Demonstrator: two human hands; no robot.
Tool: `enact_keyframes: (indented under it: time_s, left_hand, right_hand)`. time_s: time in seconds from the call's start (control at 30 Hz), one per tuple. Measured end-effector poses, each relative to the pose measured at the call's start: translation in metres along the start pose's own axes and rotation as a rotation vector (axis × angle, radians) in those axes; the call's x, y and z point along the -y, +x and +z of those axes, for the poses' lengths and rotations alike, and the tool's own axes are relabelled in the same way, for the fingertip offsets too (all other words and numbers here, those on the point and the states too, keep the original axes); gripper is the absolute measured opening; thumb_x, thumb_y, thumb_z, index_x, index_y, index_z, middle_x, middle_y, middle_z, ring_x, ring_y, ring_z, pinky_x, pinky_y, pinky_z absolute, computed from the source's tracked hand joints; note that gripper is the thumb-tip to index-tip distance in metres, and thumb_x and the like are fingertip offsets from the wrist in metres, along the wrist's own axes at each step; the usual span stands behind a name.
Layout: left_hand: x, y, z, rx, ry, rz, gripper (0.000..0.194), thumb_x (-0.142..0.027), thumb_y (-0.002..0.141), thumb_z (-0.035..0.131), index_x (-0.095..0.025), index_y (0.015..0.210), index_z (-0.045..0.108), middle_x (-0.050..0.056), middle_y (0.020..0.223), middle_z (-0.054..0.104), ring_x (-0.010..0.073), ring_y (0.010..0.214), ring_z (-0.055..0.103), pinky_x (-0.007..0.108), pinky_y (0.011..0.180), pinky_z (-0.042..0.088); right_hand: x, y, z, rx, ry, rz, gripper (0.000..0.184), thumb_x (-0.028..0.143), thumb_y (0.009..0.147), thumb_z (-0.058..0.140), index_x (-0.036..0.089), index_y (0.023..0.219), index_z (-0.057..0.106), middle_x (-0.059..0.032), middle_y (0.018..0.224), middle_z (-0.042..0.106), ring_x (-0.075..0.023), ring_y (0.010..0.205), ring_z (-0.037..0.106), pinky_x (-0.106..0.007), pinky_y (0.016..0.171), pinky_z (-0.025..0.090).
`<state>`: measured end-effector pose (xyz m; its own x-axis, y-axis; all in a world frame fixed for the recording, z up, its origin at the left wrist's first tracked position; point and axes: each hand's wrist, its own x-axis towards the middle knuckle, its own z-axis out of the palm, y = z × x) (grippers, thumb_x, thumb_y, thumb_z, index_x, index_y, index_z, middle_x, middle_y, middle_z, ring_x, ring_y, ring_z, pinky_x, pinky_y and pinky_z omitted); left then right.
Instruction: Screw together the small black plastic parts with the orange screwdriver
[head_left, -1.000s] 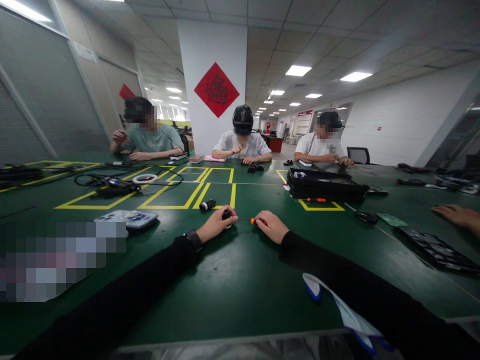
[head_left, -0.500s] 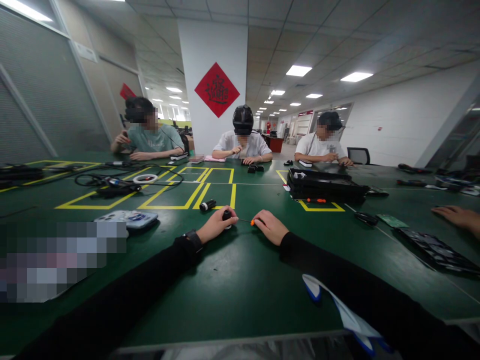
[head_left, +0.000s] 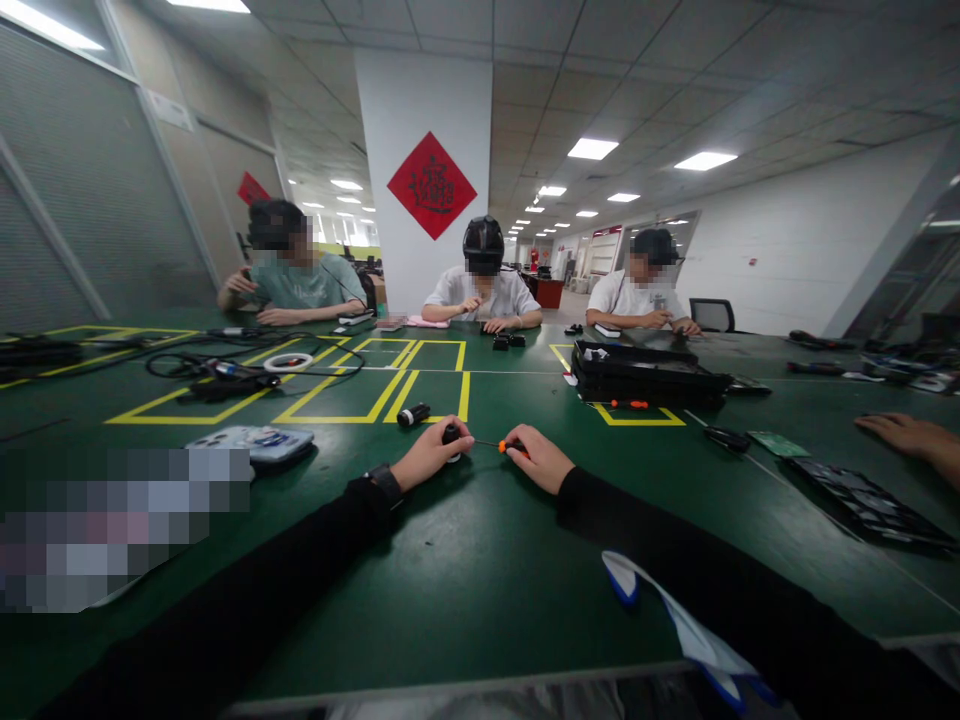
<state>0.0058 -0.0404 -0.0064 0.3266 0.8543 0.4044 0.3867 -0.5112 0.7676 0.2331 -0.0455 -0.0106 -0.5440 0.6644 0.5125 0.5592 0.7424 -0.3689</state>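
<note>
In the middle of the green table, my left hand (head_left: 426, 456) is closed around a small black cylindrical part (head_left: 451, 434) with a pale band near its bottom. My right hand (head_left: 543, 461) pinches the handle of a screwdriver (head_left: 503, 446), orange at the collar and black behind it. Its thin shaft points left and reaches the cylindrical part; whether the tip sits in a screw is too small to make out. A similar black cylinder with a white end (head_left: 414, 414) lies just beyond my left hand.
A phone (head_left: 262, 443) lies left, near tangled cables (head_left: 225, 375). Stacked black trays (head_left: 649, 375) and another orange screwdriver (head_left: 628, 405) are at the back right. A blue-white object (head_left: 675, 610) lies by my right forearm. Another person's hand (head_left: 911, 440) rests far right; several people sit around the table.
The fingers of my right hand have shifted on the screwdriver, and more of its handle shows. My left hand keeps its hold. The whole view has moved slightly.
</note>
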Motion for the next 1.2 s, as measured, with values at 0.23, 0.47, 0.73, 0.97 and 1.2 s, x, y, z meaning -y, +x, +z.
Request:
enact_keyframes:
  time_s: [0.23,0.47,0.73,0.97,1.2]
  left_hand:
    - [0.0016,0.0008,0.0001,0.019,0.013,0.015,0.026,-0.04,0.073,0.052,-0.016,0.081,0.053,0.001,0.074,0.058,0.0123,0.069,0.053,0.026,0.068,0.042]
    - [0.0027,0.0005,0.0003,0.008,-0.002,0.005,0.026,-0.04,0.072,0.053,-0.016,0.081,0.054,0.001,0.073,0.058,0.0123,0.069,0.053,0.026,0.067,0.043]
    - [0.0015,0.0,0.0,0.014,-0.006,0.005,0.026,-0.04,0.073,0.052,-0.016,0.081,0.053,0.001,0.074,0.058,0.0128,0.07,0.053,0.027,0.069,0.043]
    - [-0.0014,-0.0008,-0.0003,0.012,0.001,0.008,0.026,-0.04,0.072,0.052,-0.016,0.081,0.053,0.001,0.073,0.058,0.0129,0.069,0.053,0.027,0.069,0.043]
    - [-0.0022,-0.0006,0.0007,0.005,-0.001,0.014,0.026,-0.04,0.072,0.052,-0.016,0.08,0.053,0.001,0.073,0.058,0.0123,0.068,0.053,0.027,0.067,0.043]
  right_hand:
    - [0.0003,-0.0004,0.0005,-0.016,-0.017,0.051,0.016,0.029,0.085,0.041,0.017,0.09,0.05,-0.0034,0.084,0.051,-0.0141,0.08,0.045,-0.027,0.073,0.036]
    - [-0.0031,0.0023,0.0019,-0.013,-0.067,-0.011,0.022,0.023,0.088,0.034,0.016,0.077,0.052,-0.004,0.08,0.05,-0.014,0.079,0.044,-0.029,0.077,0.035]
    - [0.0019,-0.0005,-0.0002,-0.056,0.005,-0.019,0.013,0.02,0.074,0.055,0.016,0.083,0.047,-0.0046,0.093,0.047,-0.0147,0.085,0.044,-0.028,0.078,0.036]
    - [0.0028,0.0003,-0.0005,-0.024,-0.003,-0.001,0.01,0.021,0.082,0.043,0.016,0.085,0.051,-0.0051,0.089,0.048,-0.0152,0.087,0.044,-0.03,0.081,0.035]
    - [0.0006,0.0013,0.0007,-0.006,-0.025,-0.037,0.016,0.019,0.085,0.038,0.016,0.082,0.053,-0.0054,0.089,0.049,-0.0151,0.087,0.045,-0.031,0.082,0.035]
